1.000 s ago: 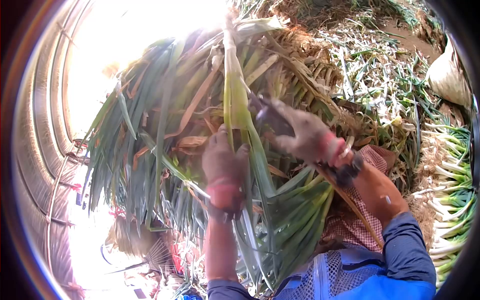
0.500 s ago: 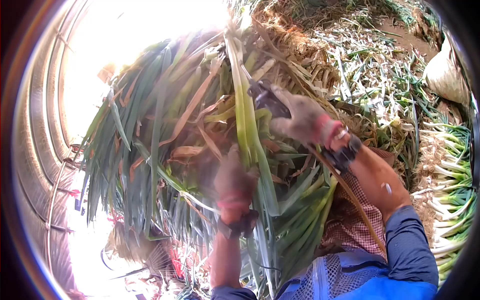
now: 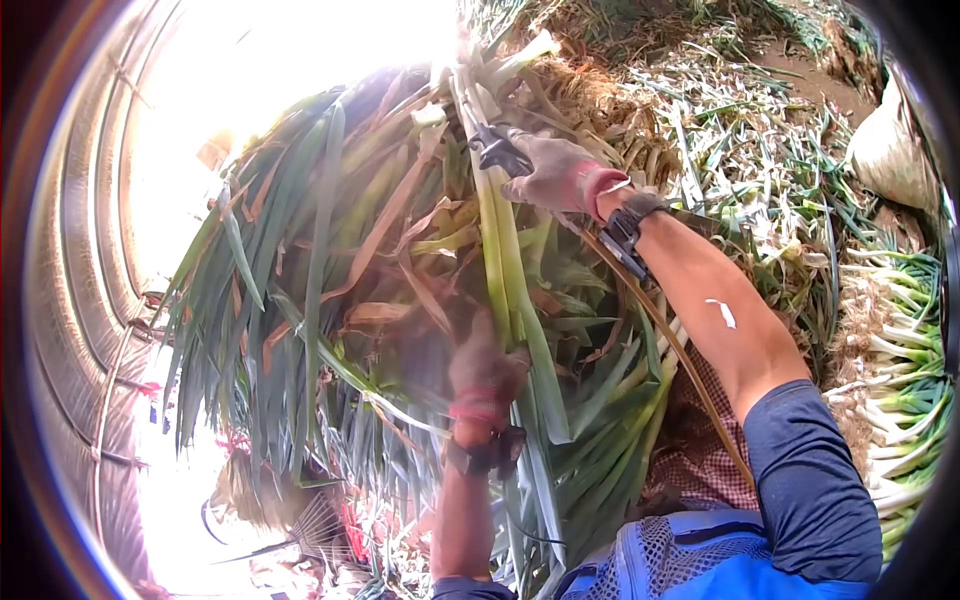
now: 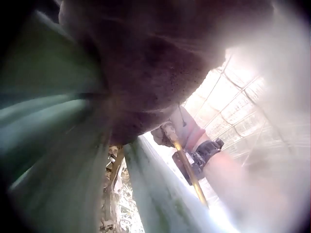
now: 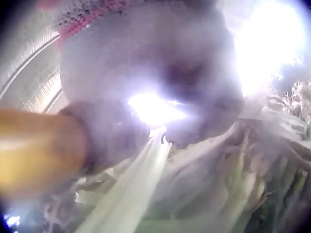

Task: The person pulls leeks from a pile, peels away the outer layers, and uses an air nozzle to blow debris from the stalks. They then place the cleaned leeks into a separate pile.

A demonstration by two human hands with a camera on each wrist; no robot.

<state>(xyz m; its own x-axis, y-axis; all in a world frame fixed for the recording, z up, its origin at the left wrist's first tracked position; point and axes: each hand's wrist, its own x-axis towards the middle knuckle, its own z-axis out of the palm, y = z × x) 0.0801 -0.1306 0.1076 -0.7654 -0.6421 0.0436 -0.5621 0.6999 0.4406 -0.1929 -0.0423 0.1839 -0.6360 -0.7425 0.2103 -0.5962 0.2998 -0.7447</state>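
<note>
My gloved left hand [image 3: 485,368], a little blurred, grips the green leaves of a long onion [image 3: 497,250] at their lower part. The stalk runs up and away from it, its pale end lost in glare. In my gloved right hand [image 3: 555,172] is a black air blow gun [image 3: 498,150], held against the upper stalk. A brown-yellow hose [image 3: 690,370] trails from the gun toward my body. The left wrist view shows the left glove [image 4: 150,63] over broad leaves [image 4: 160,184]. In the right wrist view the glove [image 5: 146,53] hides most of the gun, beside a pale stalk [image 5: 126,194].
A big heap of long onions [image 3: 270,240] with dry leaves lies under both hands. Cleaned white-stemmed onions [image 3: 900,400] line the right side. Peeled scraps [image 3: 720,130] cover the ground at the back right, near a pale sack [image 3: 895,145].
My right hand with the blow gun has moved up along the stalk, away from my body. The left hand has drawn down and slightly right with the leaves.
</note>
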